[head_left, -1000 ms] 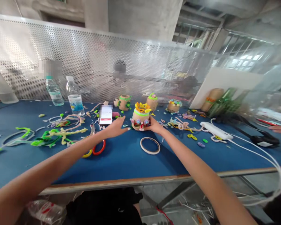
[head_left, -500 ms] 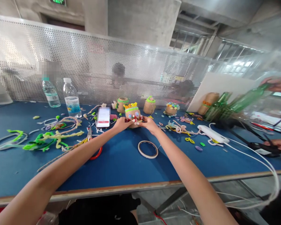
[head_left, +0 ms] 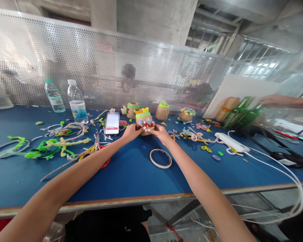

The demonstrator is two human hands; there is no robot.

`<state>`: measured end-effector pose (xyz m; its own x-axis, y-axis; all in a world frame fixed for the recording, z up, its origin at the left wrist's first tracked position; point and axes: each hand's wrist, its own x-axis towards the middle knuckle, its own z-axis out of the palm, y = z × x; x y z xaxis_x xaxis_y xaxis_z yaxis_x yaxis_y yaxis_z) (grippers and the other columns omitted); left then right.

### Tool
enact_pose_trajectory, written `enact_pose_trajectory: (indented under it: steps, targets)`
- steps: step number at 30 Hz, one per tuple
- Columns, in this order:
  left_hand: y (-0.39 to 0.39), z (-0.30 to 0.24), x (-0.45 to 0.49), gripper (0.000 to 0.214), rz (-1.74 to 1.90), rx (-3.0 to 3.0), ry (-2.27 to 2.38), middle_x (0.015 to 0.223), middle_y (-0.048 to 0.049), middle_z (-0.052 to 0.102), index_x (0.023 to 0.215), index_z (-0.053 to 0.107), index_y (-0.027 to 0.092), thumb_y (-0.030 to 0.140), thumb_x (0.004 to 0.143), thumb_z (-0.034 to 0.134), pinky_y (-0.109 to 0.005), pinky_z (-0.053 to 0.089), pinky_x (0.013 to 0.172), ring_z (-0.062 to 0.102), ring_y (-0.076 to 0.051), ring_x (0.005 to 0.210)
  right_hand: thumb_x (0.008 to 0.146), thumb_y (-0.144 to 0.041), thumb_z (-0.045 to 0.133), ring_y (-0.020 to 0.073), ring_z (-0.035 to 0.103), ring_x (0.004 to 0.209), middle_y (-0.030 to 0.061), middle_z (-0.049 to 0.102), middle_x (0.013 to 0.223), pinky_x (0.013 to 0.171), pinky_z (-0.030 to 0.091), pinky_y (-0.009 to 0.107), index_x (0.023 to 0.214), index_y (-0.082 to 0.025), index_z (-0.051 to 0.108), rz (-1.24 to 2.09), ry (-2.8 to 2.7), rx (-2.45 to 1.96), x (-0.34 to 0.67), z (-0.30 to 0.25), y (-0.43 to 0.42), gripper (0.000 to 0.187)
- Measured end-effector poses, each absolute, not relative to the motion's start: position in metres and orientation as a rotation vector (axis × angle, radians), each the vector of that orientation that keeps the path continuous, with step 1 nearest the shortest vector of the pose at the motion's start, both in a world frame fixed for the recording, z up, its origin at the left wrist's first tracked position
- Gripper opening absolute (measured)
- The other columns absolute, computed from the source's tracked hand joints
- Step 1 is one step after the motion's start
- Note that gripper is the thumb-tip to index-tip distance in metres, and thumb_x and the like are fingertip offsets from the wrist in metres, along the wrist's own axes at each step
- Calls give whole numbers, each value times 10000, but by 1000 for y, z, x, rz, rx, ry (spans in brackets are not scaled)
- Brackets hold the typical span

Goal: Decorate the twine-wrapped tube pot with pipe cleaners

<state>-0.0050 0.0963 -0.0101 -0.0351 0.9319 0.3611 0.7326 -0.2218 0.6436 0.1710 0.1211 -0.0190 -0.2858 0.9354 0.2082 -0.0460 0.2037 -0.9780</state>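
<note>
The crowned jar [head_left: 144,119] is between left hand [head_left: 130,132] and right hand [head_left: 162,134], both grasping it; tabletop [head_left: 133,183] contact is unclear.

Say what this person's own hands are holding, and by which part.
The left hand and right hand hold the brown decorated pot between them, by its lower sides, below the yellow-orange crown.

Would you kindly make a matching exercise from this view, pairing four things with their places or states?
1. crowned pot
2. white ring
3. phone
4. white-capped bottle

A. flat on the blue tabletop, nearer the camera than the pot
B. clear, left of the phone
C. between left hand and right hand
D. lit up

Pairs: 1-C, 2-A, 3-D, 4-B
</note>
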Motion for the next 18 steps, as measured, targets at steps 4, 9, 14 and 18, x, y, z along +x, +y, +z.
enact_pose_trajectory:
  steps: [4, 9, 14, 18]
  targets:
    - [97, -13, -6, 312, 1114, 2015, 1732, 726, -94, 637, 724, 572, 126, 429, 778, 628, -290, 398, 617, 587, -214, 684, 566, -355, 770, 203, 620, 866, 67, 677, 992, 740, 490, 313, 981, -153, 613, 1264, -1498, -959, 174, -16, 120, 488]
    - [101, -11, -13, 305, 1138, 2111, 1492, 956, -55, 687, 977, 623, 163, 320, 727, 698, -285, 475, 764, 632, -214, 866, 534, -338, 806, 214, 621, 914, 45, 677, 1034, 792, 497, 358, 1090, -215, 586, 1238, -1514, -1028, 185, -11, 118, 610]
    - [90, -19, -9, 453, 1333, 2024, 1528, 1131, -91, 597, 1081, 577, 178, 231, 665, 748, -384, 445, 934, 560, -255, 1077, 511, -344, 816, 233, 605, 1029, 82, 656, 1141, 907, 477, 378, 1094, -175, 573, 1108, -1452, -1032, 181, -18, 117, 654]
    - [70, -28, 5, 258, 1528, 1844, 1685, 1100, -114, 517, 990, 600, 166, 257, 759, 672, -464, 395, 974, 501, -279, 1116, 598, -410, 754, 242, 643, 974, 105, 679, 1097, 852, 516, 393, 1095, -149, 566, 1023, -1386, -1060, 173, -29, 121, 592]
